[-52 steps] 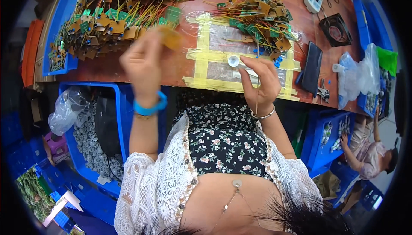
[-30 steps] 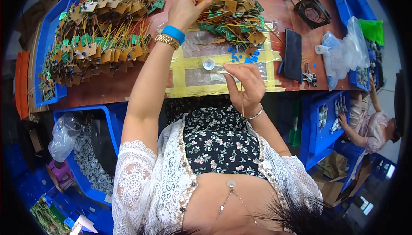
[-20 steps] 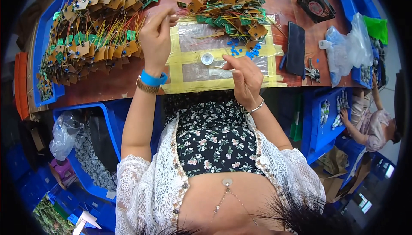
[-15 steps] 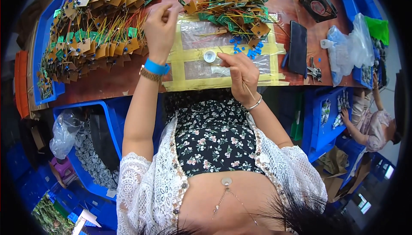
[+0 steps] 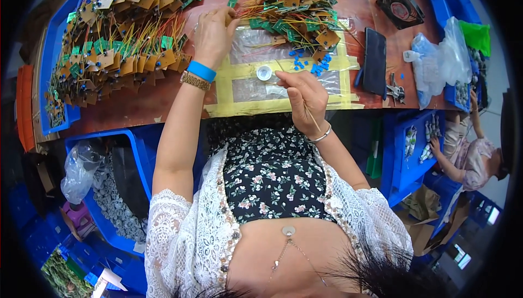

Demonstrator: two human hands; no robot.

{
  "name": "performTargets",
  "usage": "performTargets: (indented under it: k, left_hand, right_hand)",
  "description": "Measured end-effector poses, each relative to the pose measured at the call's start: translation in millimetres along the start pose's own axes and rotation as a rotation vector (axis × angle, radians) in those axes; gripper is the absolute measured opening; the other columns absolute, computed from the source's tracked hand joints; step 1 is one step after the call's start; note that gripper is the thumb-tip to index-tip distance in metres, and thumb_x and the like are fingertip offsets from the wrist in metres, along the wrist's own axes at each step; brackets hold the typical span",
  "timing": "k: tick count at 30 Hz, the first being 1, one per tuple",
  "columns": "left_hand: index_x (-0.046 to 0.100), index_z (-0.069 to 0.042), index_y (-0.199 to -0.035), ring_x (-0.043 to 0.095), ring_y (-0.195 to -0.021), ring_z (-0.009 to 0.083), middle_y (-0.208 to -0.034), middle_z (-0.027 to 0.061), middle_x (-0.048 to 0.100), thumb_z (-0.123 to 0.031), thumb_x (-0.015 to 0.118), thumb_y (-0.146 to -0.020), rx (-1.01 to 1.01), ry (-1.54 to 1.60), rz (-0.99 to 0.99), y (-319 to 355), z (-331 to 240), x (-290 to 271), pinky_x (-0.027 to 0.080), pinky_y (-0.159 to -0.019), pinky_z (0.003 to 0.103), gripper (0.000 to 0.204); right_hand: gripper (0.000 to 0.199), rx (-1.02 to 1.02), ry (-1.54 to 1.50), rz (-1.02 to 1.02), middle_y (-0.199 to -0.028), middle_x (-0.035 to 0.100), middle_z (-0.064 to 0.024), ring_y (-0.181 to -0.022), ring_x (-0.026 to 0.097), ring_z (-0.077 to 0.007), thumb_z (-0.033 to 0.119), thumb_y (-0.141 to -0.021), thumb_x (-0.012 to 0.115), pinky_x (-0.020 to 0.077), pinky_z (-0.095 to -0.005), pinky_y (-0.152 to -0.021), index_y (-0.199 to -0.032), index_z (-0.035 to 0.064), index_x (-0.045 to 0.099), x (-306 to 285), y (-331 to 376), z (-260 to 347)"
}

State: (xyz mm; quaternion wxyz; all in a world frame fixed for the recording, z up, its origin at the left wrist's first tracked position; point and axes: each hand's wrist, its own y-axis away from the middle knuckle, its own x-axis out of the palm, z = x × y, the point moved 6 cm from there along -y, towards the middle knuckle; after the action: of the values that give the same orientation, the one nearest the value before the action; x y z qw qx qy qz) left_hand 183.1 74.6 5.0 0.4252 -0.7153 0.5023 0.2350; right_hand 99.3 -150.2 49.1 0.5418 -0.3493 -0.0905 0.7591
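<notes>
One stick half hides in the right hand's grip; left hand's is unclear.

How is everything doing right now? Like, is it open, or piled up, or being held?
Left hand: fingers bent; can't tell whether it holds anything
Right hand: holding the thin stick
Thin stick: slanted
White cup: open, upright
Blue bits: scattered loose
Left circuit boards: heaped, wired
Right circuit boards: heaped, wired
Phone: lying flat, screen dark
Fan: can't tell if spinning
Blue bin: open, grey parts inside
</notes>
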Motion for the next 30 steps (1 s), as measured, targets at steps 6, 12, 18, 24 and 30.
performTargets:
  k: [6,12,18,24,30]
  left_hand:
    - [0.067,-0.004,-0.096,0.065,-0.081,0.0249,-0.090,0.0114,0.069,-0.005,0.072,-0.078,-0.156,0.282,-0.237,11.5,11.1,-17.8,0.051,-0.073,0.035,0.019]
    - [0.066,0.001,-0.105,0.067,-0.080,0.0128,-0.093,0.0072,0.070,0.001,0.067,-0.084,-0.189,0.549,-0.396,38.4,2.2,-49.9,0.055,-0.070,0.026,0.021]
    - [0.067,0.002,-0.114,0.063,-0.079,0.0102,-0.092,0.0073,0.069,0.003,0.063,-0.089,-0.283,0.670,-0.395,84.9,-9.7,-67.6,0.053,-0.069,0.024,0.025]
    - [0.068,0.001,-0.114,0.057,-0.072,0.0085,-0.085,0.0073,0.067,0.000,0.064,-0.090,-0.253,0.520,-0.356,107.8,-18.3,-61.9,0.046,-0.064,0.024,0.024]
    - [0.069,0.001,-0.113,0.059,-0.072,0.0083,-0.087,0.0080,0.068,0.000,0.062,-0.091,-0.211,0.368,-0.334,110.0,-27.8,-60.9,0.048,-0.061,0.024,0.023]
  right_hand:
    - [0.038,-0.035,0.000,0.003,-0.082,0.066,-0.0110,-0.072,0.062,-0.0221,0.030,-0.101,0.048,0.0462,-0.0311,-0.066,-0.107,-0.0019,0.068,3.3,0.6,4.3]
    - [0.039,0.007,-0.057,0.031,-0.081,0.066,-0.0099,-0.073,0.061,-0.0202,0.029,-0.102,0.044,0.0472,-0.0299,-0.068,-0.105,-0.0015,0.069,-1.3,9.5,-10.5]
    - [0.037,0.209,-0.131,0.076,-0.081,0.067,-0.0094,-0.066,0.060,-0.0140,0.024,-0.103,0.044,0.0485,-0.0253,-0.061,-0.093,-0.0030,0.067,8.5,15.2,-31.0]
    - [0.035,0.202,-0.111,0.118,-0.081,0.068,-0.0081,-0.063,0.059,-0.0131,0.022,-0.103,0.044,0.0477,-0.0247,-0.058,-0.095,-0.0027,0.067,19.1,15.3,-33.2]
    - [0.035,0.221,-0.090,0.135,-0.081,0.068,-0.0083,-0.063,0.058,-0.0129,0.021,-0.103,0.044,0.0462,-0.0249,-0.058,-0.095,-0.0032,0.068,21.1,13.6,-35.4]
